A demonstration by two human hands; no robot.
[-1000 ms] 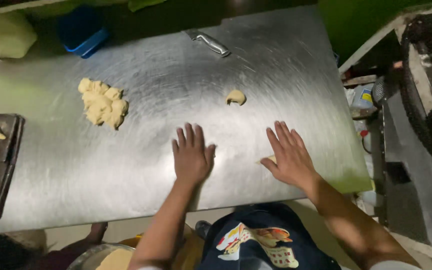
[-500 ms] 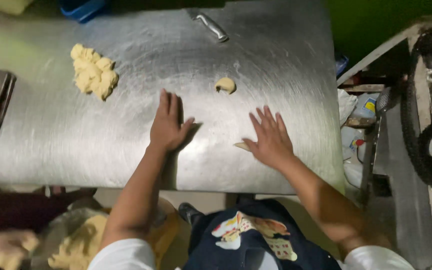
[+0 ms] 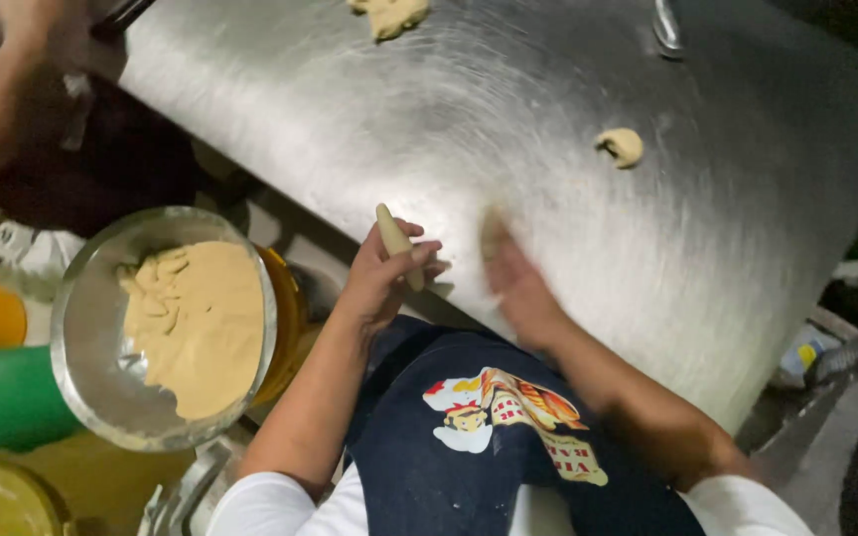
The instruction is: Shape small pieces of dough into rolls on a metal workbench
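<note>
Left hand [image 3: 381,283] has lifted off the desk [image 3: 508,109], fingers now clamped on a dough roll [image 3: 396,243]; right hand [image 3: 513,283], blurred at 3 o'clock, grip unclear; rolling apparently done; dough bowl [image 3: 91,298] at 9.

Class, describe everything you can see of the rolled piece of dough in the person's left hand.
The rolled piece of dough is a short, pale tan stick with a smooth surface and a rounded upper tip. It looks soft and matte. It stands tilted, its tip leaning up and to the left, at the near edge of the steel table. The left hand grips its lower part, fingers curled across it, so that end is hidden. The blurred right hand lies apart from it.
</note>
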